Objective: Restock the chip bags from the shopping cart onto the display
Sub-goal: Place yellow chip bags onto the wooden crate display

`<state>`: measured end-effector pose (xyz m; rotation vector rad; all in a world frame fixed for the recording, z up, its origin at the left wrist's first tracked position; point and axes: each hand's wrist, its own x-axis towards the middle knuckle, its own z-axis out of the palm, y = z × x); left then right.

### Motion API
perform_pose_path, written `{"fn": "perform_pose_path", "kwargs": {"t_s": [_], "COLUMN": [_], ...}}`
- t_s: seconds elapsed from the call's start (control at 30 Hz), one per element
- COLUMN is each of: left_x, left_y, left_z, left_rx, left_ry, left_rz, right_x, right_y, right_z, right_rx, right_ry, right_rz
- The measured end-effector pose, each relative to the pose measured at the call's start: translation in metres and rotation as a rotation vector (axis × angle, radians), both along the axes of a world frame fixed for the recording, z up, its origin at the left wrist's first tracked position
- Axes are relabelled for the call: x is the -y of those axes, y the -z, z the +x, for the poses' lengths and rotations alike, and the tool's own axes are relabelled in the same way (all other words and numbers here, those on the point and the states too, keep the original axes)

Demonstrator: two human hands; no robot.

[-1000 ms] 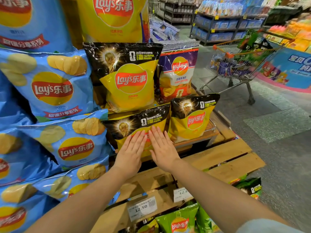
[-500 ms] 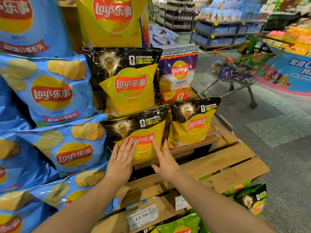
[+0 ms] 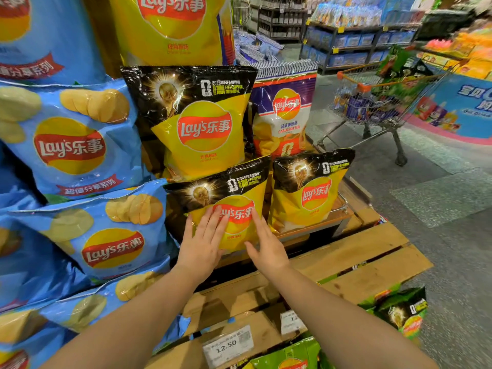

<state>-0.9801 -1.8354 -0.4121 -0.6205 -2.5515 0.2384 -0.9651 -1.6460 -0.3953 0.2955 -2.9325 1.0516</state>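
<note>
The chip bag [image 3: 234, 209] leans upright on the wooden display [image 3: 359, 262], just beyond both flat, open hands, the left hand [image 3: 202, 243] resting on its lower left face, the right hand [image 3: 266, 246] at its lower right edge.

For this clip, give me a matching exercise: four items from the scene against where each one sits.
Items:
1. small yellow-and-black chip bag
2. purple-and-white garlic butter chip bag
3. metal shopping cart with orange handle
4. white 12.50 price tag

Places:
A. on the aisle floor, right
B. under both hands
C. front edge of the wooden shelf
D. upper tier, beside the large yellow bag

Pairs: 1-B, 2-D, 3-A, 4-C
</note>
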Motion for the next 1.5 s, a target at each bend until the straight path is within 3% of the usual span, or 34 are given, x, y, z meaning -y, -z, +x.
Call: {"fn": "perform_pose_path", "kwargs": {"t_s": [0.23,0.33,0.63,0.77,1.07,1.23,1.5], "left_x": [-0.019,-0.008,0.004,0.003,0.001,-0.016,-0.018], "left_y": [0.003,0.007,0.008,0.002,-0.017,-0.046,-0.061], "left_z": [-0.001,-0.005,-0.017,-0.012,0.025,0.040,0.049], "left_rx": [-0.116,-0.168,-0.140,-0.133,-0.143,-0.051,0.072], "left_ry": [0.023,0.068,0.190,0.177,0.144,0.084,-0.096], "left_rz": [-0.103,-0.079,-0.029,-0.056,-0.039,0.065,-0.016], "right_x": [0.003,0.011,0.013,0.009,0.018,0.019,0.008], "right_y": [-0.009,-0.001,0.016,0.017,-0.012,-0.034,-0.054], "right_z": [-0.003,-0.005,-0.025,-0.026,0.013,0.030,0.027], "right_rx": [-0.117,-0.283,-0.316,-0.330,-0.153,-0.051,0.022], "right_ry": [-0.011,0.067,-0.047,-0.081,-0.119,-0.131,-0.167], "right_rz": [0.175,0.295,0.525,0.484,0.291,0.296,0.338]}}
